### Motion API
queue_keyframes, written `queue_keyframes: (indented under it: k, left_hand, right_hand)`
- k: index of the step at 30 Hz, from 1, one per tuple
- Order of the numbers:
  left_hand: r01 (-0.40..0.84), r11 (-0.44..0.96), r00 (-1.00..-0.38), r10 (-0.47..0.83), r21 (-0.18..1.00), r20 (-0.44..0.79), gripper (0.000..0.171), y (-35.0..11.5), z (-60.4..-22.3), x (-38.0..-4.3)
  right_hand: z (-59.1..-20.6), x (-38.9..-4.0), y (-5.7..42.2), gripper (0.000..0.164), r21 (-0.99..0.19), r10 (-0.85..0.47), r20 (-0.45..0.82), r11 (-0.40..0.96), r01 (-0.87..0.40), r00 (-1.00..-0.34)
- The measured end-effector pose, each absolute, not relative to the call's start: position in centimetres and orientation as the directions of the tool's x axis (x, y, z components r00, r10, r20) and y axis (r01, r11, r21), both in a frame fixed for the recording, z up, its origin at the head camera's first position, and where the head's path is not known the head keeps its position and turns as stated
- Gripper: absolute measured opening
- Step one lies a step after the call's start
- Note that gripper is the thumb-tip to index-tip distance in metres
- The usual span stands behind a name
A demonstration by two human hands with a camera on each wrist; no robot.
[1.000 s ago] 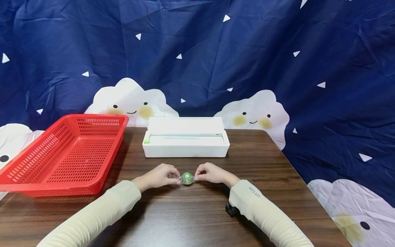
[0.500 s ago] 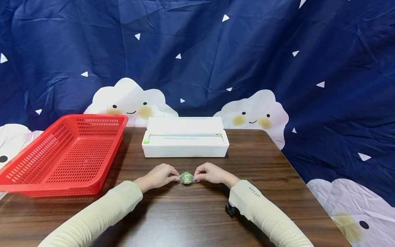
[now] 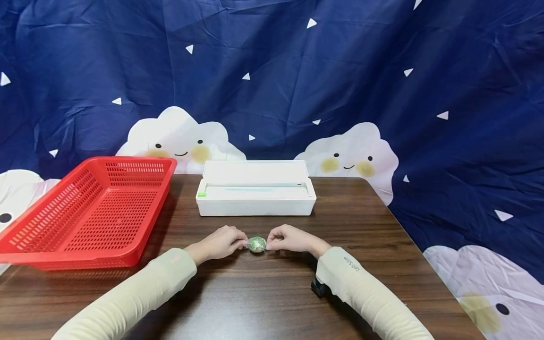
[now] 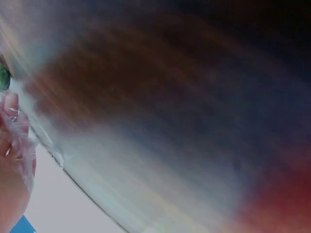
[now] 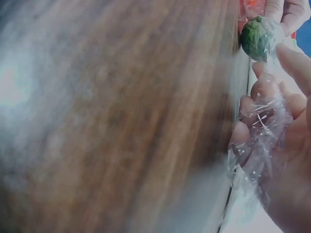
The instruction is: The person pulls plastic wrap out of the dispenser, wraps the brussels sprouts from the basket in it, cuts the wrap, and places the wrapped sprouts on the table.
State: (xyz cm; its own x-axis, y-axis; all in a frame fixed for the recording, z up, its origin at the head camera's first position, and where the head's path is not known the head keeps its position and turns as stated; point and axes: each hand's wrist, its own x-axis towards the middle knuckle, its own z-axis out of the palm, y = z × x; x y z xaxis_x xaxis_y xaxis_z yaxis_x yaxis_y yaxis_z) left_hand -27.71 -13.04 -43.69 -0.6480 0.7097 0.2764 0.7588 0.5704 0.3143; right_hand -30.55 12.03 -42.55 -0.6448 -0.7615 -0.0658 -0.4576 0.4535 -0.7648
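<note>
Between the two hands, over the middle of the table, hangs a small green ball [image 3: 257, 244] wrapped in clear plastic film. The left hand [image 3: 223, 242] pinches the film at the ball's left side with thumb and fingers. At its right side the right hand [image 3: 290, 238] pinches the other end. In the right wrist view the ball [image 5: 257, 40] shows dark green with paler patches, and crinkled film [image 5: 265, 128] trails from it across the palm. Only an edge of the ball [image 4: 4, 76] shows in the left wrist view, with film over the fingers.
A long white box [image 3: 257, 208] with its lid raised and a bright green tab at its left stands just beyond the hands. To the left sits a red perforated basket [image 3: 123, 257]. Both are on a dark wooden table [image 3: 255, 302], before a blue cloth [image 3: 272, 71].
The ball has turned a little between the hands, and its visible pattern differs. The left fingers have drawn closer together on the film. Both arms stay nearly in place.
</note>
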Motion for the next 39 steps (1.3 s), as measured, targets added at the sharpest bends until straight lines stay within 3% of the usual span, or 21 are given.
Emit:
queue_keyframes:
  k: [8, 18, 30, 39]
  left_hand:
    - [0.747, 0.559, -0.654, 0.714, 0.359, 0.25, 0.014, -12.94, -43.55, -27.62]
    - [0.722, 0.566, -0.668, 0.72, 0.399, 0.188, 0.02, -12.9, -43.58, -27.49]
    - [0.761, 0.47, -0.621, 0.727, 0.447, 0.292, 0.012, -12.74, -43.61, -27.77]
    - [0.796, 0.455, -0.591, 0.728, 0.4, 0.348, 0.012, -12.69, -43.62, -27.78]
  right_hand:
    - [-42.61, -30.59, 11.97, 0.013, -0.777, -0.752, -0.072, 0.454, -0.436, -0.655]
    - [-42.65, -30.8, 12.02, 0.013, -0.629, -0.763, 0.028, 0.489, -0.605, -0.646]
    - [-42.55, -30.3, 11.61, 0.018, -0.758, -0.768, -0.027, 0.433, -0.487, -0.64]
    - [-42.65, -30.09, 11.36, 0.018, -0.781, -0.759, -0.057, 0.439, -0.445, -0.648]
